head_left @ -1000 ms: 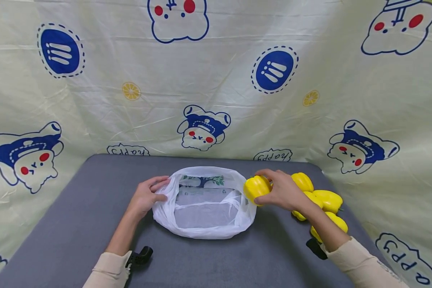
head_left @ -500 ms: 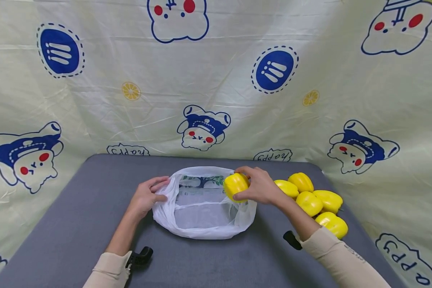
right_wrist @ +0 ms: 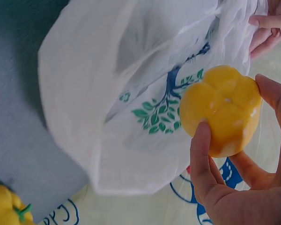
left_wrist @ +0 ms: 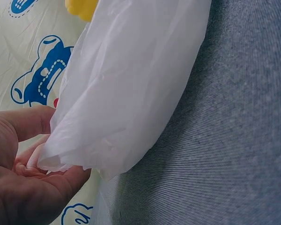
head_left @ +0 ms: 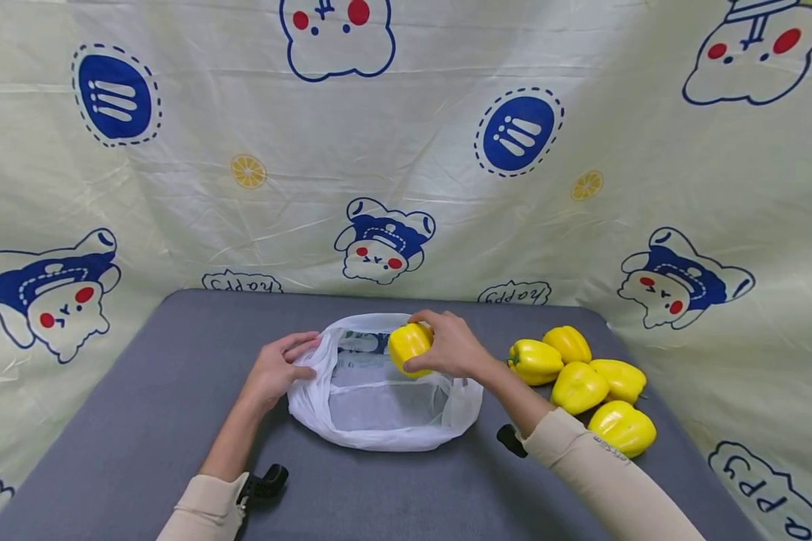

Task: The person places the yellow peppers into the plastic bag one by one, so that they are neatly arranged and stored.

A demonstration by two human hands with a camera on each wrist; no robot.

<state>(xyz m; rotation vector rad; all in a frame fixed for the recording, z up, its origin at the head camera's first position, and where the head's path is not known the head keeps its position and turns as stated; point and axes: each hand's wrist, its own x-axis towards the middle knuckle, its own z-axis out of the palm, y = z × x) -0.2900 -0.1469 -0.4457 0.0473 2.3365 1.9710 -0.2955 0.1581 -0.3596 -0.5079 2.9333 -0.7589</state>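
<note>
your right hand (head_left: 453, 346) pinches a yellow bell pepper (head_left: 409, 349) between thumb and fingertips above the white plastic bag (head_left: 382, 438), the pepper at about 1 o'clock of the opening, while your left hand (head_left: 274, 368) grips the bag's edge at 9 o'clock. five more yellow peppers (head_left: 580, 388) lie grouped on the gray table (head_left: 413, 496), out toward 3 o'clock of the bag. it seems best to bring the pepper over the middle before lowering, clear of the bag's loose side at 4 o'clock, which could snag a knuckle or sag inward. hold the 9 o'clock edge lightly taut; a hard tug would likely drag the thin bag sideways. let go low, so the smooth, firm-looking pepper settles without rolling.
</note>
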